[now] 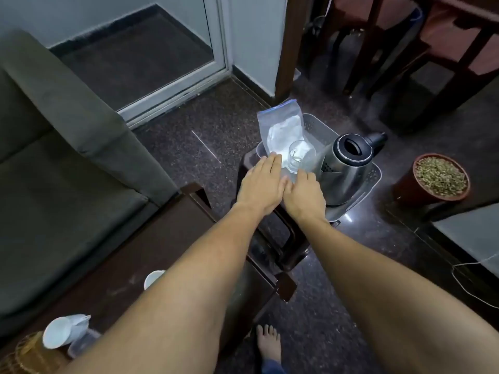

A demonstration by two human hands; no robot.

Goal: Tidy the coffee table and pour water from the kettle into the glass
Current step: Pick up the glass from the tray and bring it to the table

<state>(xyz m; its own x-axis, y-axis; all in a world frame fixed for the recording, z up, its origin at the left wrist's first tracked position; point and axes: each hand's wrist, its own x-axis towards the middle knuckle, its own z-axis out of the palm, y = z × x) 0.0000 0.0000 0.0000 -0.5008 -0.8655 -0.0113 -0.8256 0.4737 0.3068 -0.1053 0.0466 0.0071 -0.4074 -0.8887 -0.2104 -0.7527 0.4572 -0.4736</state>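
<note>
Just left of the kettle, the glass is standing upright inside the grey basket, looking empty and sitting close enough that pouring would probably take only a short tilt. Behind the glass, further left of the kettle, a zip bag of white powder is leaning against the basket wall and likely crowding the glass. The left hand is lying flat with straight fingers on the bag's lower edge, seemingly steadying it. The right hand is reaching in between it and the kettle, fingers bending down by the glass's base, and I cannot tell whether they are gripping anything. The basket is resting on a dark stool. Well right of the kettle a plant pot is sitting on the floor, and far to the kettle's near left, white cups are lying tipped on the wooden counter, waiting to be tidied
</note>
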